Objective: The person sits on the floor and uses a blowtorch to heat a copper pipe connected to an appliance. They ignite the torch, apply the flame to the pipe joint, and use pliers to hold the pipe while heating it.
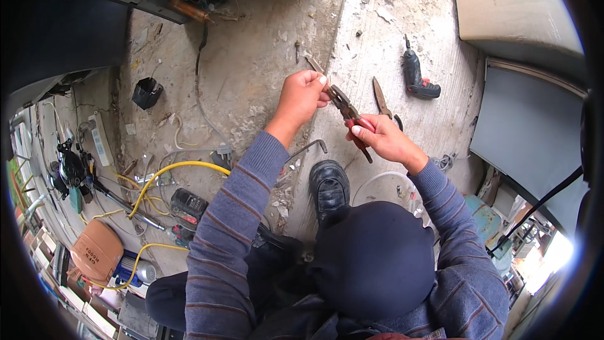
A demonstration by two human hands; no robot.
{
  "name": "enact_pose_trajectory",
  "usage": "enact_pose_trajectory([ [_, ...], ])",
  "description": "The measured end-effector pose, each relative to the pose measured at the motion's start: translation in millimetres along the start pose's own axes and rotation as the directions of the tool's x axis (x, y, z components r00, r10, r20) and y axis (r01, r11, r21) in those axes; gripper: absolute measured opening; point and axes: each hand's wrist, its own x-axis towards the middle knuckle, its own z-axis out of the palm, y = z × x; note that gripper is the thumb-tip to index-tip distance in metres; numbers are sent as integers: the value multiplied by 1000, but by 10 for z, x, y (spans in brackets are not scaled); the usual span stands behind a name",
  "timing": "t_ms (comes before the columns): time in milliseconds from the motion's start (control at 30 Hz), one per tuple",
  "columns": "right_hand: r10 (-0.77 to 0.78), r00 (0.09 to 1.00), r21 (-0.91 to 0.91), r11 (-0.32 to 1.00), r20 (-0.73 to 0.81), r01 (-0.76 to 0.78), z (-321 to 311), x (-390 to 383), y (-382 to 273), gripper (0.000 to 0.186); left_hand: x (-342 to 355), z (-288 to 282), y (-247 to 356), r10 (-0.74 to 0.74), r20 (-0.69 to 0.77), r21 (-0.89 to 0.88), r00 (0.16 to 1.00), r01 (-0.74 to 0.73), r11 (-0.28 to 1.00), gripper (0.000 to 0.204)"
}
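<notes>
Now, right hand [385,140]: closed around red-handled pliers [348,111].
Left hand [301,99]: pinched shut beside their tip, contents unclear.
Floor [251,44]: cordless screwdriver [415,74].

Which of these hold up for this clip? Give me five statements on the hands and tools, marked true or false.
1. The right hand grips red-handled pliers. True.
2. The left hand is on the cordless screwdriver. False: the left hand is at the pliers' head.
3. The cordless screwdriver lies on the concrete floor. True.
4. The hose passing the left sleeve is blue. False: the hose is yellow.
5. A black shoe shows between the forearms. True.
</notes>
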Motion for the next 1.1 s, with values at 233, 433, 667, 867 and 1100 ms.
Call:
enact_pose_trajectory([
  [233, 8, 1000, -20, 1000, -2, -8, 34, 2, 2, 19, -12, -20, -58, -4, -2, -1, 1000, 4, 1000, 18],
  [433, 12, 1000, -59, 998, -29, -14, 72, -7, 53, 22, -27, -13, -85, 1, -7, -1, 1000, -1, 1000, 17],
  [667, 74, 995, -8, 997, -68, -75, 212, -41, 47, 18, -92, -17, -152, -13, -2, -58, 1000, 13, 998, 19],
  [867, 31, 997, -58, 998, -68, -35, 328, -58, 130, 21, -273, -75, -191, -57, 36, -205, 998, 63, 977, 19],
  [1100, 113, 994, -56, 992, 14, -112, 497, -175, 139, 20, -511, -201, -448, -84, 3, -300, 996, 82, 950, 17],
])
